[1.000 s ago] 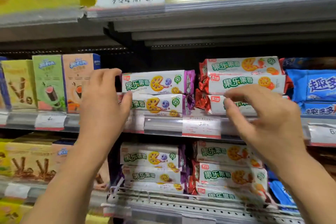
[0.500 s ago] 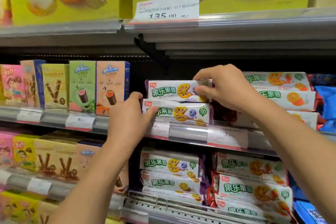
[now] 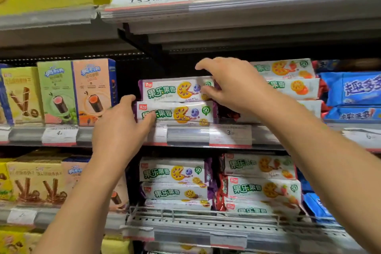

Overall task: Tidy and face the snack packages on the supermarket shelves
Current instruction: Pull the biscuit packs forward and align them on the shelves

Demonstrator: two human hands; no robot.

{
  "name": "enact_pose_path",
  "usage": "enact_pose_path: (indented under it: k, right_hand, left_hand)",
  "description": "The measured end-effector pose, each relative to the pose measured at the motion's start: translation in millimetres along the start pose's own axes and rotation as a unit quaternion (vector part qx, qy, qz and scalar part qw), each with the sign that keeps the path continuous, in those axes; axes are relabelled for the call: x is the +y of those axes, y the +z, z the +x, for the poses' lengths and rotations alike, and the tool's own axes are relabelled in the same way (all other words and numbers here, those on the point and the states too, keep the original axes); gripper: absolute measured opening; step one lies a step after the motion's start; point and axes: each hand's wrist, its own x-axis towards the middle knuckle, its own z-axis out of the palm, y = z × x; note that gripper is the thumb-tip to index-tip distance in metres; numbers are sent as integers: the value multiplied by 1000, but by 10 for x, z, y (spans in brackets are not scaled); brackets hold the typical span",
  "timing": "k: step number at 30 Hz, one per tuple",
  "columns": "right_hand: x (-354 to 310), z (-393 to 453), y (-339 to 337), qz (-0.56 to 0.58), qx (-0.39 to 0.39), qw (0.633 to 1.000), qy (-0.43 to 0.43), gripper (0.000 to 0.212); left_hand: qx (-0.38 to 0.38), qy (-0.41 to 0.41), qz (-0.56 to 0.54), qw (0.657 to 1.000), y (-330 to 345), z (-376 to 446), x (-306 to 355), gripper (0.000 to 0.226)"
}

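Purple-ended biscuit packs sat stacked on the shelf [image 3: 185,137]; the left hand [image 3: 121,128] gripped the lower pack [image 3: 181,113], the right hand [image 3: 231,82] pinched the upper pack [image 3: 171,90].

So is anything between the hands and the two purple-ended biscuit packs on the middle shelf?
Nothing visible. The left hand already grips the left end of the lower purple pack, and the right hand holds the right end of the upper purple pack. The boxes to the left stand apart.
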Motion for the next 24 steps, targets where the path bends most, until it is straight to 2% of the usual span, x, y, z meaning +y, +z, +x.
enact_pose_path:
  k: [2, 5, 7, 8, 11, 14, 16, 20, 24]
  right_hand:
    - [-30, -355, -82, 34, 85, 996, -24, 38]
    - [-77, -1155, -103, 114, 190, 974, -34, 23]
    - [-46, -1750, 42, 125, 190, 974, -14, 17]
    - [-16, -2040, 154, 129, 167, 977, 9, 18]
    - [122, -2818, 545, 128, 47, 986, 101, 26]
    - [368, -3373, 859, 103, -75, 976, 175, 44]
    - [526, -3560, 951, 77, -126, 969, 199, 55]
    - [555, -3678, 1039, 71, -133, 970, 192, 62]
    - [459, -3737, 1142, 36, -132, 971, 198, 66]
  left_hand:
    - [20, 3, 3, 1000, -7, -128, 31, 66]
    - [96, 64, -25, 993, 44, -510, 144, 49]
    - [129, 112, -59, 984, 162, -892, 249, 39]
    - [121, 125, -79, 981, 259, -1113, 314, 38]
    - [9, 152, -143, 978, 641, -1838, 597, 33]
    - [-116, 200, -127, 965, 1064, -2576, 840, 29]
    - [-178, 202, -126, 955, 1295, -2985, 909, 27]
    - [-291, 165, -69, 940, 1674, -3555, 884, 36]
    - [-419, 149, 24, 895, 1984, -3874, 797, 67]
